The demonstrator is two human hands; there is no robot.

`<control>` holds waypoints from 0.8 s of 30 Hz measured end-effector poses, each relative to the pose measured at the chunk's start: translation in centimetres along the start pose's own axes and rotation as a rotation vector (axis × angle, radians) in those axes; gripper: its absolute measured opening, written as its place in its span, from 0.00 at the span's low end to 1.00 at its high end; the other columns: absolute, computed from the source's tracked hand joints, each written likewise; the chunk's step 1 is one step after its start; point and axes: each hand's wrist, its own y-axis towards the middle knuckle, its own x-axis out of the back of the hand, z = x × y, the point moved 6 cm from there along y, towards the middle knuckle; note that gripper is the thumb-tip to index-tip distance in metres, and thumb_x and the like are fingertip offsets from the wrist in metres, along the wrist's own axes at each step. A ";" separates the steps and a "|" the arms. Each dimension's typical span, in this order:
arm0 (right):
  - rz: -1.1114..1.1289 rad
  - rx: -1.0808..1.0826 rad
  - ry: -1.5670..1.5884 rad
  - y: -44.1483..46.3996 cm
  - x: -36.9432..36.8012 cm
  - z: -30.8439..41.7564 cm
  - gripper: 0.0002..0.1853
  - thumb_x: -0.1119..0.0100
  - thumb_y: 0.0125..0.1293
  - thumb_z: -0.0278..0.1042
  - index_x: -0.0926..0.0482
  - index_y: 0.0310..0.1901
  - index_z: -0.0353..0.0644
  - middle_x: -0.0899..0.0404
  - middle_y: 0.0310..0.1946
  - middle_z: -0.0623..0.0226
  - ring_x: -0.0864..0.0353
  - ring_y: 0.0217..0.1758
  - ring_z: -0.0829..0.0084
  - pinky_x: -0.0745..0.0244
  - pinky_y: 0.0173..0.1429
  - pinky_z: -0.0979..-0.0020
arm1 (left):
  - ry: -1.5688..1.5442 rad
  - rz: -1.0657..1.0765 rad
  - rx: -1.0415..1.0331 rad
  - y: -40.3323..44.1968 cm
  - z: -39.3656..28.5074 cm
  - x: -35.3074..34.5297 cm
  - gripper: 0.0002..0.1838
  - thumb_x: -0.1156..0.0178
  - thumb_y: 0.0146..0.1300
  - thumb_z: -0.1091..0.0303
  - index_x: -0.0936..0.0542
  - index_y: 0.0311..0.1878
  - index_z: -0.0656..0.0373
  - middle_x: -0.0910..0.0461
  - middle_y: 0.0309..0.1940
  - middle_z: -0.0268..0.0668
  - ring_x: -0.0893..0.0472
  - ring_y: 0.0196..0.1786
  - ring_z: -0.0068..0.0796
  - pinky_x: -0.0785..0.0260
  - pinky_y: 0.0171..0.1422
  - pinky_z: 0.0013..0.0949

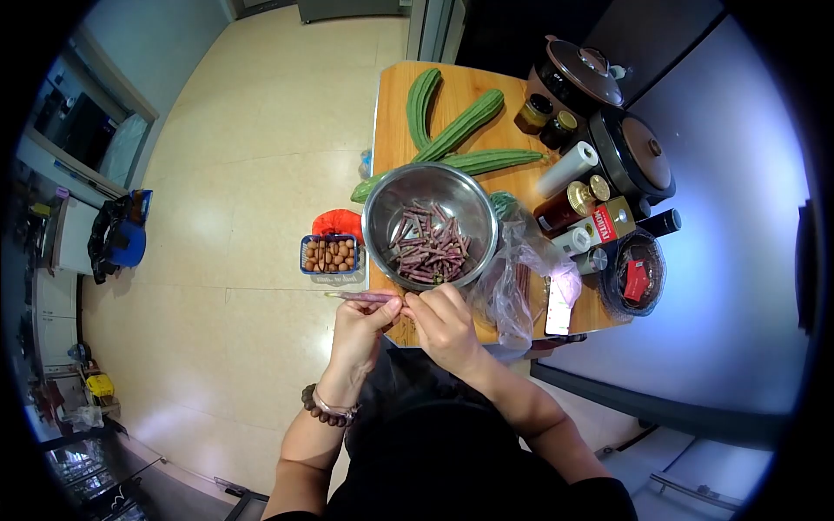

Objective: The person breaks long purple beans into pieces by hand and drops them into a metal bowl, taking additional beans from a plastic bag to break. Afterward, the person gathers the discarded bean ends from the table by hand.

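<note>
My left hand [363, 328] is closed around a purple string bean [365, 297], whose pale tip sticks out to the left. My right hand [441, 323] pinches at the other end of that bean, close to the left thumb; its fingertips partly hide what they grip. Just beyond both hands stands a steel bowl [380, 252] on the wooden table [395, 108]. Short cut lengths of purple bean [430, 247] lie heaped in the bowl. A clear plastic bag [508, 291] rests right of the bowl, beside my right hand.
Ridged green gourds [460, 126] lie behind the bowl. Jars [560, 130], bottles, a phone [559, 317] and cookers [630, 152] crowd the table's right side. Left of the table edge is a blue basket of eggs [330, 254] with a red bag [337, 222] behind it.
</note>
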 end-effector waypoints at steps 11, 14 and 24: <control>-0.310 0.068 0.040 0.3 3.8 -0.9 0.17 0.36 0.43 0.18 0.21 0.39 0.34 0.26 0.30 0.62 0.27 0.32 0.63 0.30 0.35 0.70 | -0.118 -0.022 0.215 1.9 0.4 2.3 0.07 0.43 0.61 0.76 0.26 0.42 0.64 0.20 0.33 0.40 0.19 0.35 0.27 0.25 0.38 0.22; -0.184 -0.234 -0.012 1.8 2.9 -5.6 0.20 0.32 0.45 0.25 0.22 0.43 0.33 0.26 0.34 0.63 0.27 0.39 0.62 0.30 0.43 0.66 | -0.149 -0.033 0.191 1.5 0.0 1.9 0.09 0.43 0.61 0.75 0.27 0.44 0.62 0.21 0.37 0.41 0.19 0.36 0.28 0.23 0.40 0.21; 0.107 -0.129 0.232 1.7 -0.4 -1.7 0.17 0.34 0.48 0.28 0.24 0.41 0.34 0.27 0.34 0.61 0.28 0.40 0.61 0.31 0.44 0.65 | -0.041 0.081 0.067 0.7 -0.3 -0.5 0.09 0.44 0.64 0.68 0.24 0.41 0.64 0.21 0.34 0.35 0.22 0.37 0.23 0.29 0.45 0.27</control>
